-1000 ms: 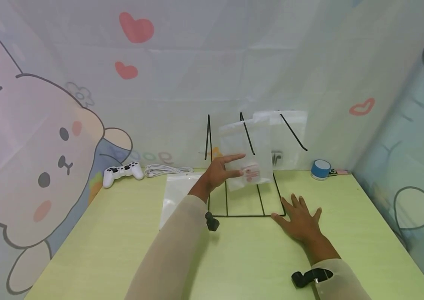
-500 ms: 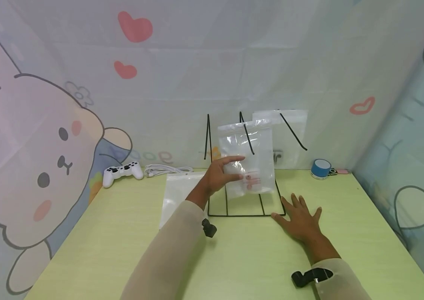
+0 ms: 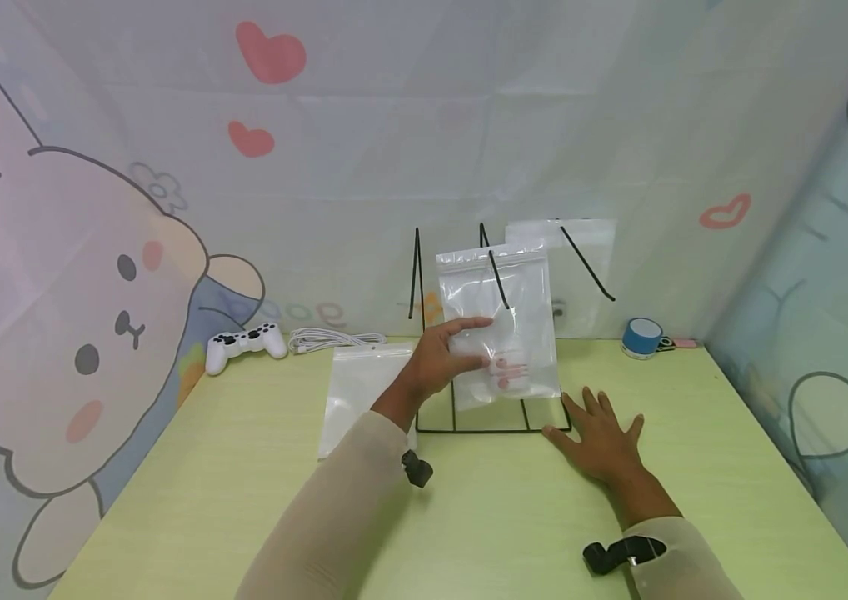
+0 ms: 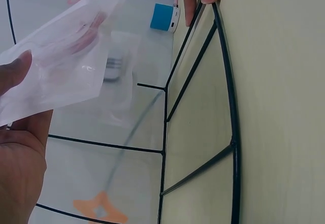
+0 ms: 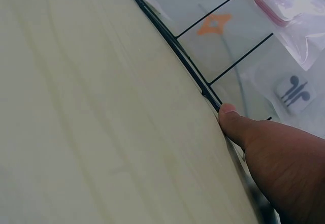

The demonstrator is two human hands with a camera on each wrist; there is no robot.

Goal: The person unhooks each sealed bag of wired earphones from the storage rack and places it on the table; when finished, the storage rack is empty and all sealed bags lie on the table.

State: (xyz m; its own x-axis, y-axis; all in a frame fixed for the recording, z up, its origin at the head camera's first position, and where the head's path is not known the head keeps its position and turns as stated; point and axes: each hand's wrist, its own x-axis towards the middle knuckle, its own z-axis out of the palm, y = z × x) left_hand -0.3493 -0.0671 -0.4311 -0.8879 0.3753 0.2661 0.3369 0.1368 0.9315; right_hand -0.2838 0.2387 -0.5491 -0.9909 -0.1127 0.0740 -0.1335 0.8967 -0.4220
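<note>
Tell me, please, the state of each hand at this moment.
Left hand: closed, holding the clear rectangular plastic bag with pink-and-white contents.
Right hand: open, fingers spread, thumb touching the black wire rack.

Head view: bare tabletop point(image 3: 499, 517) is leaving passage at lower centre, between the sleeves point(image 3: 334, 500), and at right, beyond the right hand point(image 3: 600, 442). Black wire rack point(image 3: 491, 432) is blocking centre, prongs point(image 3: 581, 258) jutting forward; zip-lock bag point(image 3: 525, 333) and left hand point(image 3: 435, 358) are crowding its middle prong. Flat zip-lock bag point(image 3: 356, 392) is covering tabletop left of rack; blue mini speaker point(image 3: 641, 339) is obstructing far right.
</note>
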